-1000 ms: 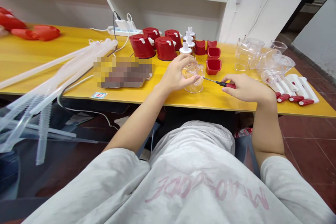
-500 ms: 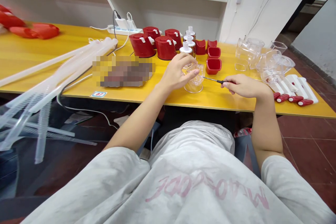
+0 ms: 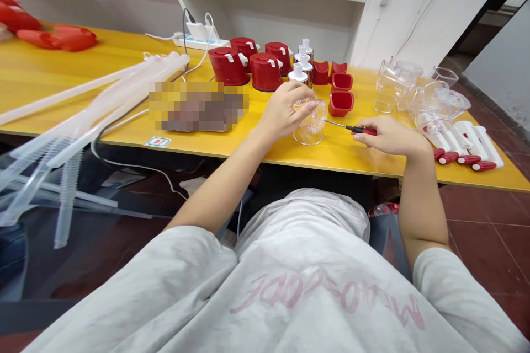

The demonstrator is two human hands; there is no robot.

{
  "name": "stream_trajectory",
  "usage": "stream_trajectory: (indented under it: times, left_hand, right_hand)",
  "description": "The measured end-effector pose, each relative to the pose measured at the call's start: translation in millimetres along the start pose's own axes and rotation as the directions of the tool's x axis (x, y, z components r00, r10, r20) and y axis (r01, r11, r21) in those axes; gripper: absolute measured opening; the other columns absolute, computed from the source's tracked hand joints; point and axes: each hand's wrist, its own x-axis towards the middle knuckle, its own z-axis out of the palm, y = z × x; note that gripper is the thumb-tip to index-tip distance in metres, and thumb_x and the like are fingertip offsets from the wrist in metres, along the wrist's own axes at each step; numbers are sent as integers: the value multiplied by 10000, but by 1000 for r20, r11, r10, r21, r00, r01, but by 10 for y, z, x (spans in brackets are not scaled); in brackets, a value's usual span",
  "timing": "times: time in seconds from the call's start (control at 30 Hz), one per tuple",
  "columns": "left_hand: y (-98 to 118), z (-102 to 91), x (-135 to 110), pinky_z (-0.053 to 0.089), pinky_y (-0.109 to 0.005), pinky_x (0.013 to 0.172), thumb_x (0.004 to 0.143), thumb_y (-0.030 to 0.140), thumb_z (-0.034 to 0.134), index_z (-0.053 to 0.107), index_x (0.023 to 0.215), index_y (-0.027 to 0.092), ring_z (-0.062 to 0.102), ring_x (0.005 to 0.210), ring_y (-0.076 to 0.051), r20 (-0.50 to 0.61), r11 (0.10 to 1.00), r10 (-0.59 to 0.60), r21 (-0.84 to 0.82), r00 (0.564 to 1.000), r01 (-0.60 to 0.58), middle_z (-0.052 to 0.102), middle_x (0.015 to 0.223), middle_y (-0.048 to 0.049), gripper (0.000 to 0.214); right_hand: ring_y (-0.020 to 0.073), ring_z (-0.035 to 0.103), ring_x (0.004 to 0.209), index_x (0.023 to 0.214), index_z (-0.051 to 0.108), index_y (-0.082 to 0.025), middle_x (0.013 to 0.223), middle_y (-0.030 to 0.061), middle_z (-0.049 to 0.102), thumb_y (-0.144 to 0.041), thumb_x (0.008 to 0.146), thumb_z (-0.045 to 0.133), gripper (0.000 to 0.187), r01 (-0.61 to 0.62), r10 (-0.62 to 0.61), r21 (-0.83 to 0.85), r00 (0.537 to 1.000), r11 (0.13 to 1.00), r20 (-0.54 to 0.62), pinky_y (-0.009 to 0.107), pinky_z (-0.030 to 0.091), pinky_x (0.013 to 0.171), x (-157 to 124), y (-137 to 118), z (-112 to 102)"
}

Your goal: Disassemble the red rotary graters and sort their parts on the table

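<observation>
My left hand [image 3: 290,107] is closed around the upper part of a clear plastic cup-like piece [image 3: 309,133], which stands on the yellow table near its front edge. In my right hand [image 3: 387,133] is a screwdriver [image 3: 359,129] with a red and black handle, held level between the fingers. Its thin metal shaft points left, and the tip meets the right side of the clear piece. Whether a screw sits at the tip is too small to make out.
Behind my hands stand several red housings [image 3: 265,73], white-capped motors [image 3: 298,74] and red cups [image 3: 342,103]. Clear plastic containers [image 3: 408,88] and white handles with red ends [image 3: 476,143] lie to the right. Translucent tubes [image 3: 111,99] and a blurred-out item [image 3: 199,107] occupy the left.
The fingers of my right hand have loosened and shifted on the screwdriver, so more of its red handle shows. My left hand still holds the clear piece. The view has moved slightly.
</observation>
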Motion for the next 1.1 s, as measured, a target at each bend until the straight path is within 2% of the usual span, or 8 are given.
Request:
stream_trajectory:
  times: [0.17,0.37,0.57,0.77,0.87,1.1]
  left_hand:
    - [-6,20,-10,657,-577,1183,1251,1012,462,911,1231,268,844,1253,-391,-12,1000,-1,12,1000,1,884,1296,-166,870]
    - [-16,47,-29,661,-584,1179,1240,1017,467,912,1241,275,828,1253,-393,-27,999,-19,30,999,20,871,1294,-157,865]
    - [10,50,-35,654,-598,1186,1233,992,509,904,1223,279,816,1241,-400,-26,997,-53,48,998,55,865,1267,-153,815]
    - [17,47,-39,649,-591,1179,1235,974,525,895,1225,278,810,1233,-394,-27,997,-63,50,998,65,855,1263,-149,788]
    - [26,48,-37,648,-593,1175,1229,976,533,896,1218,290,804,1229,-394,-29,996,-76,54,997,78,847,1265,-146,776]
    - [69,36,-18,638,-604,1188,1215,975,567,886,1188,297,793,1231,-406,-22,991,-121,58,992,122,849,1267,-152,749]
  right_hand:
    - [256,690,798,877,746,-258,831,65,792,-604,1231,597,517,-17,19,63,999,998,-29,403,504,809,12,-22,16]
    - [235,624,759,819,720,-255,748,43,724,-492,1168,588,442,19,-14,47,994,999,-111,404,463,789,18,-92,25]
    - [222,517,729,782,634,-259,746,36,655,-490,1162,572,449,53,-50,23,990,998,-132,434,407,784,3,-99,48]
    - [235,548,770,805,618,-265,737,28,642,-467,1155,597,405,105,-98,39,984,994,-151,433,413,806,-1,-89,52]
    - [240,565,779,800,591,-271,755,32,668,-467,1158,600,408,103,-97,38,986,994,-137,433,425,819,-15,-104,47]
    - [253,584,797,813,638,-270,838,60,780,-451,1180,594,412,91,-91,-10,984,996,-151,441,450,834,-41,-146,45]
